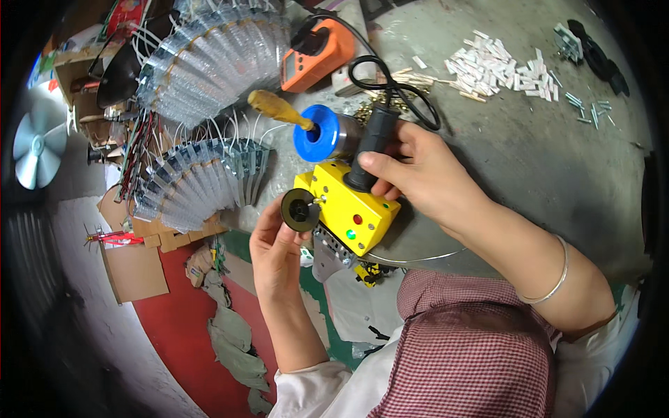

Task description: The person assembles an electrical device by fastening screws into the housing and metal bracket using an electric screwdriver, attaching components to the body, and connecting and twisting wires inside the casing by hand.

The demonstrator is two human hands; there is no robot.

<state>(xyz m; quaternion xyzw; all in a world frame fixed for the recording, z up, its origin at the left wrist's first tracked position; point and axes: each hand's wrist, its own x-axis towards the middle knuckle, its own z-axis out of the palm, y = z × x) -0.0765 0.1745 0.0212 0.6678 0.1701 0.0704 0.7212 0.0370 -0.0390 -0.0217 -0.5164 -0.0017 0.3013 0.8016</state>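
Observation:
My left hand pinches a small dark round part with a hole in its middle, holding it against the left end of a yellow box-shaped device at the table's near edge. The box has a red and a green light on its side. My right hand grips a black handle that rises from the top of the yellow box. A black cable loops away from the handle's upper end. Just behind the box stands a blue spool with a yellow-handled tool stuck in its hole.
An orange meter lies at the back. Fanned rows of clear-packed parts with white wires fill the left side. A pile of small white pieces and several screws lie at the right on the grey table. Cardboard and rags lie on the red floor below.

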